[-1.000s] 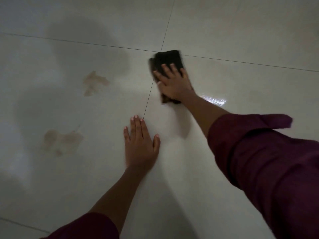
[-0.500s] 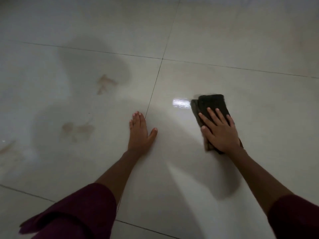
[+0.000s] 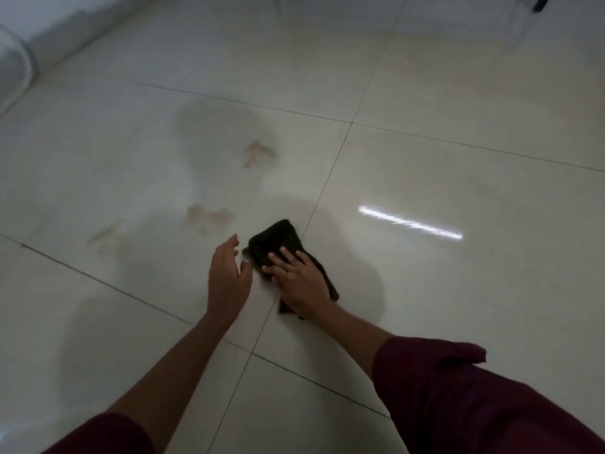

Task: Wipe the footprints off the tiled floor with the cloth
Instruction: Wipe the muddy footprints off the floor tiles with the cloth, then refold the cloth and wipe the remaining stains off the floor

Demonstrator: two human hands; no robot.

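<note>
On the pale tiled floor (image 3: 425, 178), a dark folded cloth (image 3: 276, 239) was pressed flat beneath the right hand (image 3: 301, 283), whose fingers (image 3: 289, 255) were spread straight over the fabric rather than curled round it. The cloth was laid just left of a grout line, with its far end exposed beyond the fingertips and its near end visible under the wrist. The left hand (image 3: 229, 280) was seen just beside the cloth, its palm turned towards it and its fingers loosely extended with nothing held; whether it touched the floor could not be told. Three brownish footprints were visible on the tile to the left of the cloth: the far footprint (image 3: 258, 154) well apart from it, the middle footprint (image 3: 209, 217) near it, and the faint left footprint (image 3: 104, 235) further off. Dark red sleeves (image 3: 458, 398) were worn on both forearms. A bright streak of reflected light (image 3: 409, 222) was seen on the tile to the right.
</note>
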